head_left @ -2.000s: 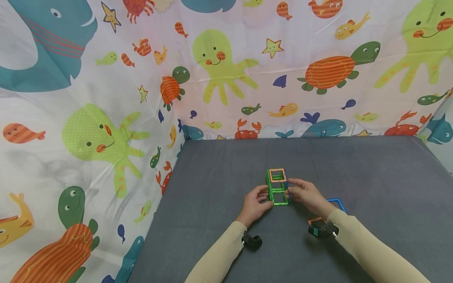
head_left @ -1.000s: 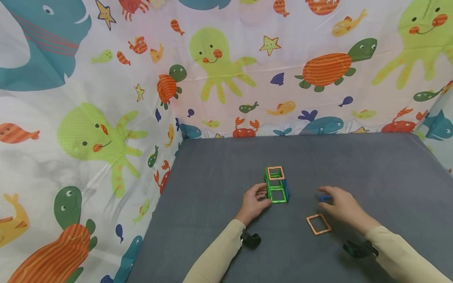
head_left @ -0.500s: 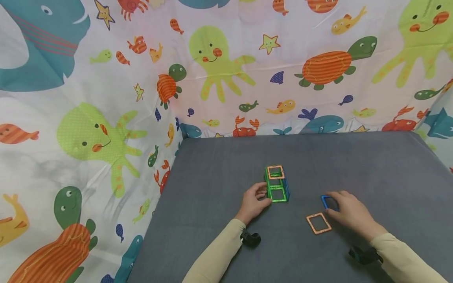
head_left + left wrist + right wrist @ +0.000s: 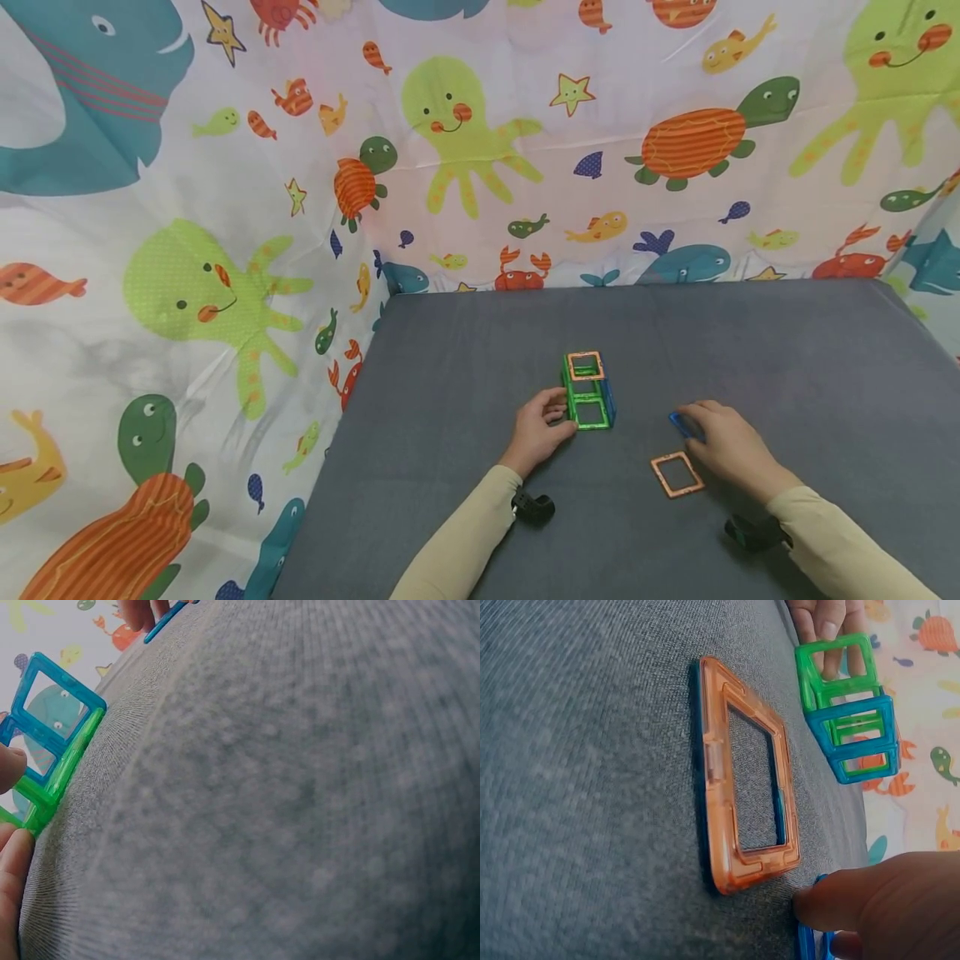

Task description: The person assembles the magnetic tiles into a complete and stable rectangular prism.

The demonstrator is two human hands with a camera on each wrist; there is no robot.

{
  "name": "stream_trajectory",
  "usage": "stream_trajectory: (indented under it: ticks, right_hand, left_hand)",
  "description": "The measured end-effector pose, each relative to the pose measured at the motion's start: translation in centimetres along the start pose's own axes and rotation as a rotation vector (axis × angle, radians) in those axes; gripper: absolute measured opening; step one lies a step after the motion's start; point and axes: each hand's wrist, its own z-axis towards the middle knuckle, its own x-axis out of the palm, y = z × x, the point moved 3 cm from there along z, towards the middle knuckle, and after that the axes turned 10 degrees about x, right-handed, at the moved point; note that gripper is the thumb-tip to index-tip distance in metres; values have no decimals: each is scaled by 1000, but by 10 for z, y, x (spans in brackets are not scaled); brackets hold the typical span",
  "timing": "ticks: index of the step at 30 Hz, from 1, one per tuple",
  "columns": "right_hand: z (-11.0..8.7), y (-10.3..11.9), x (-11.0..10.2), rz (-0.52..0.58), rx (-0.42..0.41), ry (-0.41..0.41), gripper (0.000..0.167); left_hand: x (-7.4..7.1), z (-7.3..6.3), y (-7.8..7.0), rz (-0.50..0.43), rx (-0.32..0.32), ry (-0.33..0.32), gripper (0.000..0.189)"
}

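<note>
My left hand [image 4: 536, 429] holds the left side of a small structure of magnetic tiles [image 4: 587, 399], its thumb at the near corner. Green square frames make up the near and left parts, blue ones line the right side, and an orange square lies on top at the far end. In the right wrist view, fingers show behind the green frame [image 4: 802, 671]. Further right, my right hand [image 4: 735, 442] pinches a blue magnetic tile [image 4: 678, 423], mostly covered by the fingers and tilted. Its thumb presses the blue tile [image 4: 805, 941] in the right wrist view.
A loose orange square magnetic tile [image 4: 687, 492] lies flat on the grey cloth surface [image 4: 465, 358], just left of and nearer than the right hand. A white curtain [image 4: 510, 125] printed with sea animals hangs behind and along the left side.
My right hand has left the structure, moved right to the blue tile and taken hold of it, now drawing it slightly left and tilting it. The left hand stays on the structure.
</note>
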Motion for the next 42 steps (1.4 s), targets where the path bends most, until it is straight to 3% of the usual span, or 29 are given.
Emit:
stream_trajectory:
  ticks: [12,19,37,42]
  right_hand:
    - [1,-1,2,-9,5,20,42]
    - [3,1,0,44,43,49,49]
    - [10,-1,-5,53,104,92,38]
    - [12,0,-8,74,105,144,36]
  left_hand:
    - [-1,-1,-1,-9,10,6,55]
    - [-1,0,-1,-5,8,5,55]
    - [0,0,-1,-7,-3,-8,55]
    - [0,1,0,-7,4,-9,55]
